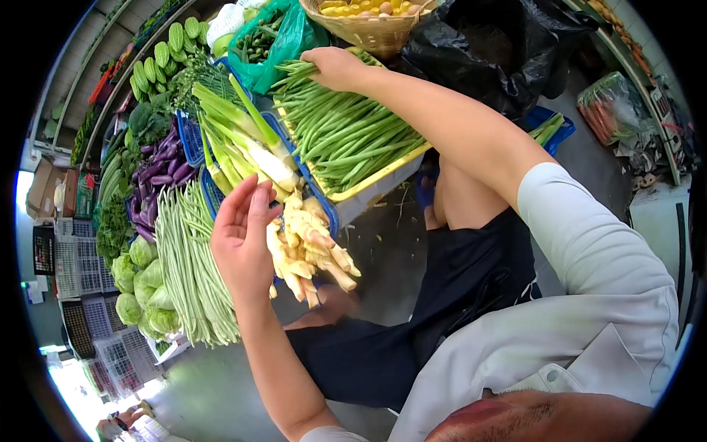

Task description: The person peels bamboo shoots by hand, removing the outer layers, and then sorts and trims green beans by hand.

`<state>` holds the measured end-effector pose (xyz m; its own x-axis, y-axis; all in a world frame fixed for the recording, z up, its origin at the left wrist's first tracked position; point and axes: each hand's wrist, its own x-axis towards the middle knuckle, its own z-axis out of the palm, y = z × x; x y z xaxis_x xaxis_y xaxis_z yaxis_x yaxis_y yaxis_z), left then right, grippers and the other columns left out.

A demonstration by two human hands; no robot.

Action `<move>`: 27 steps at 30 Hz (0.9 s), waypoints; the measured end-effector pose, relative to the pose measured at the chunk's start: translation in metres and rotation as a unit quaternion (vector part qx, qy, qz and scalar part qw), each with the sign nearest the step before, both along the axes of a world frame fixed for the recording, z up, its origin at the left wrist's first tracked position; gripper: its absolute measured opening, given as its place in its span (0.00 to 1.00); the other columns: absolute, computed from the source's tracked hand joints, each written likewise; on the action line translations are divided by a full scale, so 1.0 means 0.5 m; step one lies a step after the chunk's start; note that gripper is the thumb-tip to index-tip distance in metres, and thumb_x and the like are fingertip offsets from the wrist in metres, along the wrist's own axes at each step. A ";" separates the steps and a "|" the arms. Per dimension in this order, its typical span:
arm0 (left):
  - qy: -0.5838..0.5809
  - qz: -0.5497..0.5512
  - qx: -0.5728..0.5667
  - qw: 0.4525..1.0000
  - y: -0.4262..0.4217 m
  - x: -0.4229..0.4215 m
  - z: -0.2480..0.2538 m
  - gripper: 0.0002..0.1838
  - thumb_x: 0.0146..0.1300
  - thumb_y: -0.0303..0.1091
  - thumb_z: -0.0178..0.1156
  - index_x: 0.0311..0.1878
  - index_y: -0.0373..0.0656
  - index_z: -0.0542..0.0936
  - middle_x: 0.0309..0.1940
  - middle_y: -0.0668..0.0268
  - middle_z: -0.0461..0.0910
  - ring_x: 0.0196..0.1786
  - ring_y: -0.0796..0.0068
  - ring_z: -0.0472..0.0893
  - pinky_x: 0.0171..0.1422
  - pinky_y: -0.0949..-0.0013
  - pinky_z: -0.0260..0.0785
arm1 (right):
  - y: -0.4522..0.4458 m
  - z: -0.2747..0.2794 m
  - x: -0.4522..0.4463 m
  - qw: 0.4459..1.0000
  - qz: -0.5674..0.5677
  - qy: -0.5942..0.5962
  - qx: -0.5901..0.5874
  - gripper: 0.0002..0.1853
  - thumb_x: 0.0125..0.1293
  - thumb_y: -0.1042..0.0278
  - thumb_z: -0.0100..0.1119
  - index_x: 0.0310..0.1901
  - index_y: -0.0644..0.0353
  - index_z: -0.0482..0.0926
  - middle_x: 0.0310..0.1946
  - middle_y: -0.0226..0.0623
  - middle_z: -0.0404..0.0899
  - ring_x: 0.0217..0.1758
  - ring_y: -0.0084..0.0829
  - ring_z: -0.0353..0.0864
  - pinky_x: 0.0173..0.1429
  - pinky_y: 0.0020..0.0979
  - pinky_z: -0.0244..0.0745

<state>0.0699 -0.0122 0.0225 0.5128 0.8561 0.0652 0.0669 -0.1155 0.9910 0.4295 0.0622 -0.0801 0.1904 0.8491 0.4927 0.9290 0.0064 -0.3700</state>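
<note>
My right hand (pixel 337 68) reaches across to the far end of a heap of green beans (pixel 353 132). Its fingers are curled down onto the bean ends, closed on some of them. The beans fill a yellow-rimmed basket (pixel 379 175). My left hand (pixel 243 232) is raised beside pale ginger roots (pixel 305 243), palm up with fingers apart and slightly bent, holding nothing. Thick pale green-and-white stalks (pixel 254 147) lie just beyond it. Long beans (pixel 193 265) hang in a bundle to its left.
Purple eggplants (pixel 166 166), cabbages (pixel 143 287) and bitter gourds (pixel 166 55) line the left side. A green bag (pixel 283 48), a wicker basket (pixel 368 29) and a black plastic bag (pixel 493 55) stand at the back. Stacked crates (pixel 96 272) are farther left; bagged carrots (pixel 600 114) lie right.
</note>
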 end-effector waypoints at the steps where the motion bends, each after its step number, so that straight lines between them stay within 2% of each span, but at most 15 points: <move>1: -0.006 -0.004 0.011 1.000 0.000 0.008 0.003 0.19 0.77 0.34 0.64 0.64 0.31 0.80 0.52 0.56 0.87 0.55 0.69 0.87 0.57 0.64 0.84 | 0.003 0.012 -0.020 0.995 -0.020 0.044 -0.093 0.20 0.68 0.56 0.71 0.57 0.55 0.82 0.47 0.46 0.87 0.53 0.49 0.86 0.56 0.48 0.79; 2: -0.011 -0.009 0.023 1.000 -0.001 0.016 0.007 0.19 0.77 0.34 0.63 0.64 0.31 0.80 0.52 0.56 0.87 0.55 0.69 0.87 0.57 0.64 0.84 | 0.010 0.011 -0.031 0.994 -0.019 0.050 -0.094 0.20 0.68 0.56 0.71 0.57 0.55 0.82 0.47 0.46 0.87 0.53 0.49 0.86 0.56 0.48 0.79; 4: -0.007 -0.013 0.023 1.000 -0.004 0.027 0.011 0.19 0.77 0.34 0.63 0.64 0.31 0.80 0.53 0.55 0.86 0.56 0.67 0.87 0.57 0.64 0.85 | 0.020 0.003 -0.046 0.978 -0.029 0.051 -0.201 0.27 0.67 0.45 0.71 0.61 0.52 0.83 0.53 0.43 0.87 0.60 0.47 0.84 0.62 0.48 0.80; 5: -0.013 -0.011 0.021 1.000 -0.004 0.030 0.011 0.19 0.77 0.34 0.63 0.64 0.31 0.80 0.54 0.54 0.86 0.56 0.66 0.87 0.57 0.63 0.85 | 0.029 0.000 -0.049 0.977 -0.050 0.044 -0.205 0.34 0.62 0.37 0.73 0.62 0.52 0.84 0.54 0.41 0.87 0.62 0.46 0.84 0.64 0.51 0.78; 6: -0.020 -0.011 0.019 1.000 -0.002 0.033 0.011 0.19 0.77 0.34 0.63 0.64 0.31 0.80 0.54 0.53 0.86 0.56 0.66 0.87 0.58 0.62 0.85 | 0.032 -0.003 -0.050 0.976 -0.052 0.050 -0.204 0.34 0.62 0.37 0.73 0.62 0.52 0.84 0.54 0.41 0.87 0.62 0.46 0.84 0.64 0.51 0.78; 9: -0.006 -0.005 0.028 1.000 -0.001 0.023 0.001 0.19 0.78 0.33 0.62 0.64 0.31 0.79 0.55 0.52 0.85 0.56 0.65 0.87 0.56 0.63 0.85 | 0.029 0.014 -0.055 0.964 -0.078 0.081 -0.241 0.44 0.56 0.25 0.71 0.66 0.52 0.82 0.61 0.41 0.85 0.66 0.45 0.82 0.70 0.56 0.72; 13: 0.013 0.011 0.061 0.998 -0.001 0.000 -0.018 0.18 0.78 0.31 0.62 0.65 0.31 0.78 0.54 0.53 0.86 0.57 0.67 0.86 0.55 0.65 0.86 | 0.016 0.011 -0.035 0.974 -0.064 0.061 -0.210 0.45 0.59 0.27 0.71 0.66 0.57 0.81 0.60 0.44 0.85 0.63 0.47 0.84 0.69 0.48 0.77; 15: 0.010 0.019 0.070 0.997 0.000 -0.012 -0.020 0.18 0.77 0.30 0.62 0.65 0.31 0.78 0.54 0.54 0.86 0.56 0.68 0.86 0.55 0.65 0.86 | 0.017 0.012 -0.024 0.976 -0.044 0.093 -0.192 0.38 0.65 0.32 0.68 0.67 0.53 0.81 0.61 0.44 0.85 0.63 0.48 0.84 0.68 0.47 0.77; 16: 0.008 0.024 0.080 0.996 -0.001 -0.015 -0.019 0.18 0.77 0.30 0.62 0.65 0.31 0.78 0.54 0.55 0.86 0.56 0.68 0.86 0.55 0.66 0.86 | 0.007 0.015 -0.025 0.976 -0.043 0.090 -0.193 0.38 0.65 0.32 0.68 0.67 0.53 0.81 0.61 0.44 0.85 0.63 0.48 0.84 0.68 0.47 0.77; 18: 0.014 0.056 0.128 0.990 -0.004 -0.019 -0.011 0.17 0.77 0.30 0.62 0.64 0.31 0.79 0.54 0.56 0.86 0.57 0.70 0.86 0.56 0.67 0.85 | -0.014 0.019 -0.027 0.989 0.026 0.011 -0.145 0.29 0.72 0.40 0.64 0.64 0.51 0.83 0.59 0.44 0.86 0.61 0.49 0.85 0.66 0.46 0.79; 21: -0.029 0.094 0.202 0.974 -0.007 -0.005 0.001 0.16 0.77 0.31 0.63 0.62 0.32 0.81 0.54 0.56 0.87 0.56 0.71 0.86 0.55 0.69 0.84 | -0.026 0.014 -0.040 0.974 0.051 -0.028 -0.218 0.23 0.74 0.44 0.62 0.60 0.51 0.86 0.54 0.43 0.88 0.57 0.49 0.86 0.62 0.48 0.80; 22: -0.039 0.105 0.207 0.972 -0.015 0.005 0.012 0.15 0.76 0.25 0.63 0.62 0.30 0.81 0.55 0.54 0.86 0.56 0.71 0.86 0.55 0.69 0.84 | -0.004 -0.019 -0.039 0.975 0.012 -0.017 -0.220 0.20 0.71 0.45 0.65 0.56 0.46 0.89 0.54 0.39 0.88 0.59 0.46 0.86 0.61 0.51 0.81; 25: -0.113 0.097 0.302 0.942 -0.013 0.013 0.015 0.13 0.76 0.24 0.61 0.60 0.30 0.82 0.55 0.53 0.86 0.57 0.67 0.86 0.56 0.67 0.85 | -0.012 0.004 -0.041 0.976 0.015 -0.060 -0.207 0.21 0.71 0.43 0.64 0.56 0.44 0.89 0.53 0.38 0.89 0.58 0.45 0.86 0.61 0.52 0.82; 26: -0.142 0.096 0.344 0.923 -0.016 0.013 0.021 0.12 0.76 0.23 0.60 0.58 0.30 0.82 0.55 0.53 0.86 0.57 0.66 0.86 0.57 0.66 0.85 | -0.002 -0.010 -0.033 0.977 0.012 -0.072 -0.200 0.21 0.71 0.41 0.64 0.57 0.44 0.89 0.53 0.38 0.89 0.57 0.45 0.86 0.61 0.52 0.82; 27: -0.173 0.090 0.410 0.891 -0.018 0.015 0.029 0.15 0.78 0.27 0.57 0.61 0.28 0.79 0.55 0.49 0.85 0.58 0.62 0.86 0.58 0.63 0.86 | 0.015 -0.029 -0.037 0.980 -0.018 -0.091 -0.174 0.24 0.70 0.39 0.64 0.57 0.46 0.88 0.52 0.39 0.89 0.57 0.45 0.87 0.61 0.50 0.82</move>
